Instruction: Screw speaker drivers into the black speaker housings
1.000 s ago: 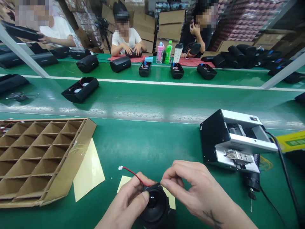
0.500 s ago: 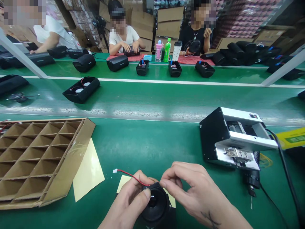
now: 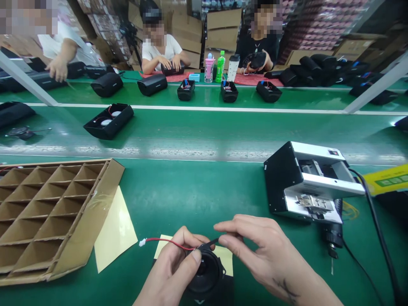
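Along the near edge of the green table [image 3: 178, 191], holds a black speaker [image 3: 208, 276] clamped in the left hand [image 3: 175, 265], with thumb over the face and fingers behind the rim, just above or on a black box [image 3: 225, 293]. Lifts the right index finger apart from the thumb, after a close pinch at the rim 1 second ago; cannot tell whether the right hand [image 3: 255, 248] grips anything behind. Now shows a black strip [image 3: 212, 242] standing out from the rim toward the right thumb. Swings the red wire [image 3: 168, 243] and white plug [image 3: 142, 242] farther left and lower. Suggests, as a judgement, unfinished work on that rim; cannot tell whether laying the strip or pulling it up. Leaves untouched the cardboard tray [image 3: 97, 206] at left and the machine [image 3: 280, 182] at right. Across the table, also new: 1 co-worker's hand [image 3: 58, 69], lowered over dark cases.
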A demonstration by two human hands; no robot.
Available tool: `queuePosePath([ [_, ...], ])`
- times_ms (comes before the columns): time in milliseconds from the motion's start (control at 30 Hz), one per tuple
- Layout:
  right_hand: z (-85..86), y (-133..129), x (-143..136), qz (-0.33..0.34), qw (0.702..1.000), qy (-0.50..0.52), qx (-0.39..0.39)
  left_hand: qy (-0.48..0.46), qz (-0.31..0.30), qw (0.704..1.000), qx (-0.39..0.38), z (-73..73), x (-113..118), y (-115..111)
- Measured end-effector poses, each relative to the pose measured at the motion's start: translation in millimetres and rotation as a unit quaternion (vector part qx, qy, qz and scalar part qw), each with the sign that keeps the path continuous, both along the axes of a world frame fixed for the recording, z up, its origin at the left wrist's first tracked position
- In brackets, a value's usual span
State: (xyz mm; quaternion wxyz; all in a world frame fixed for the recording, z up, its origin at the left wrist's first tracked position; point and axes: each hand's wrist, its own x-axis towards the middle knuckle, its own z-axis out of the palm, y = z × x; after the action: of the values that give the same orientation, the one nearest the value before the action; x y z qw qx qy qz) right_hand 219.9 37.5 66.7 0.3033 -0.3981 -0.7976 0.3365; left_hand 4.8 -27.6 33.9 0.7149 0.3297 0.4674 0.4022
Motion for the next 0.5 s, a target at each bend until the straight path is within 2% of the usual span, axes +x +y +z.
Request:
queuePosePath([
  [233, 4.5, -1, 0, 0.012, 0.998, -0.046, -0.048, 0.077, -0.013, 0.997, 0.003, -1.0, -1, -2],
  [367, 5.3, -3, -2, 0.006, 0.998, -0.056, -0.027, 0.13, 0.001, 0.991, 0.006, 2.3, 1, -4],
  [500, 11.5, -2, -4, 0.011, 0.999, -0.045, 0.011, 0.107, 0.005, 0.994, 0.011, 2.5, 4, -5],
])
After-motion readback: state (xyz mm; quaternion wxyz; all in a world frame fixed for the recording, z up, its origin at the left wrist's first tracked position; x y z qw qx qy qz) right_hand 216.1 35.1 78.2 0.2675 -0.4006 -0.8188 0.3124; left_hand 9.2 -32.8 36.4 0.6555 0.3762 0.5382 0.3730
